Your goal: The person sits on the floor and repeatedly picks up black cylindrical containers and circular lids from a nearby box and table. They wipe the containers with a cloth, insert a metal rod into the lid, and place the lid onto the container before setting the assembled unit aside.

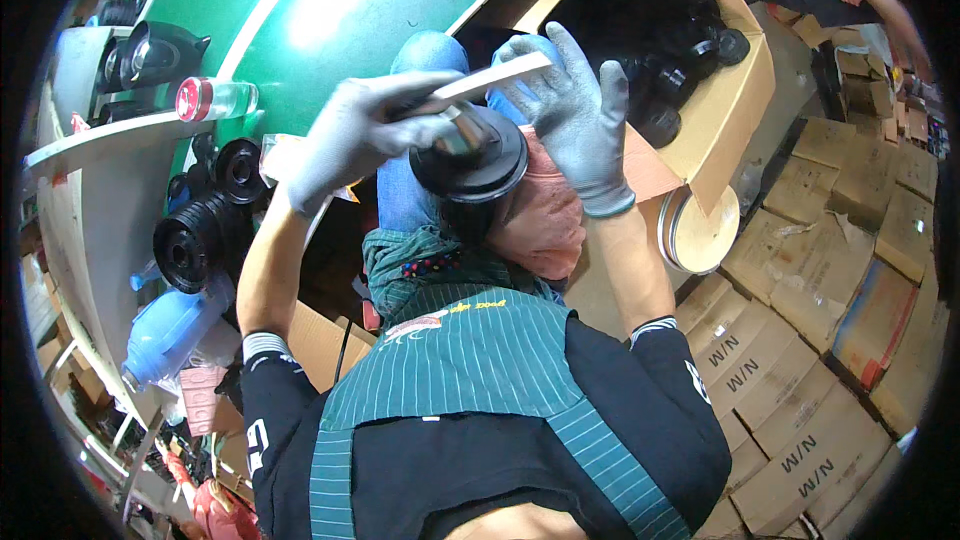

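Observation:
My left hand, in a grey glove, is closed round a tool with a flat pale handle and a short brownish, brush-like head. That head is just over a round black part with a stepped rim, which rests upright between my knees; whether they touch I cannot tell. My right hand, gloved the same way, is raised with spread fingers beside the far end of the handle. Nothing shows in its palm. A pinkish cloth lies over my right thigh.
An open carton of black parts stands ahead on the right. Left are stacked black discs, a red-lidded jar, a blue bottle and a green tabletop. Flattened cartons cover the right floor. Another person's arm shows far right.

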`<state>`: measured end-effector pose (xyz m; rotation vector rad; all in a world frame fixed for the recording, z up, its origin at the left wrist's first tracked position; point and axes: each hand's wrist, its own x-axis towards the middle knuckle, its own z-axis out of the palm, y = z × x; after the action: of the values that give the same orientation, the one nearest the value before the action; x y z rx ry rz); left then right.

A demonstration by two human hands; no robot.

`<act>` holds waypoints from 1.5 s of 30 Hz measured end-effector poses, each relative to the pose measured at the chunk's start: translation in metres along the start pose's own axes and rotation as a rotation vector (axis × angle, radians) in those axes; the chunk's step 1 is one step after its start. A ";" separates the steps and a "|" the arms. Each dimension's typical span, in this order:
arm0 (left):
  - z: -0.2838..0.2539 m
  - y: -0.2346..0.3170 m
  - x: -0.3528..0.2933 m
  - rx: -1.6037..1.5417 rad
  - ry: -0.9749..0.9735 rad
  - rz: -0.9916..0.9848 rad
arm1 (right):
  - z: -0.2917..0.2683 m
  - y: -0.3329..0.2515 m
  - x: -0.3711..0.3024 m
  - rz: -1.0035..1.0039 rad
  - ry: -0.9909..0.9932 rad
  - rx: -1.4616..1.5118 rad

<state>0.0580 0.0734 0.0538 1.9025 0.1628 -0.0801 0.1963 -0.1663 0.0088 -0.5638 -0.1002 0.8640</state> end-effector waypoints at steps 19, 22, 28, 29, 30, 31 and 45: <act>0.045 0.001 -0.044 0.332 0.556 0.131 | -0.034 0.036 -0.004 -0.015 -0.518 -0.090; 0.030 -0.042 -0.016 0.042 0.426 0.239 | 0.001 0.020 -0.049 -0.061 -0.449 -0.471; 0.061 -0.062 0.081 -0.330 -0.011 0.401 | 0.077 0.015 -0.057 -0.274 -1.120 -1.336; 0.069 -0.058 0.097 -0.343 -0.104 0.431 | 0.084 0.025 -0.058 -0.287 -1.150 -1.385; 0.081 -0.057 0.106 -0.266 -0.192 0.488 | 0.100 0.030 -0.047 -0.196 -1.308 -1.516; 0.101 -0.051 0.125 -0.184 -0.213 0.650 | 0.110 0.048 -0.038 -0.106 -1.325 -1.591; -0.069 0.004 -0.009 0.480 0.232 0.299 | 0.076 0.045 0.032 0.446 0.072 0.120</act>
<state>0.0477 0.1363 0.0816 2.3923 0.0115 0.3323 0.1627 -0.0867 0.0463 -0.5110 0.1487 1.2722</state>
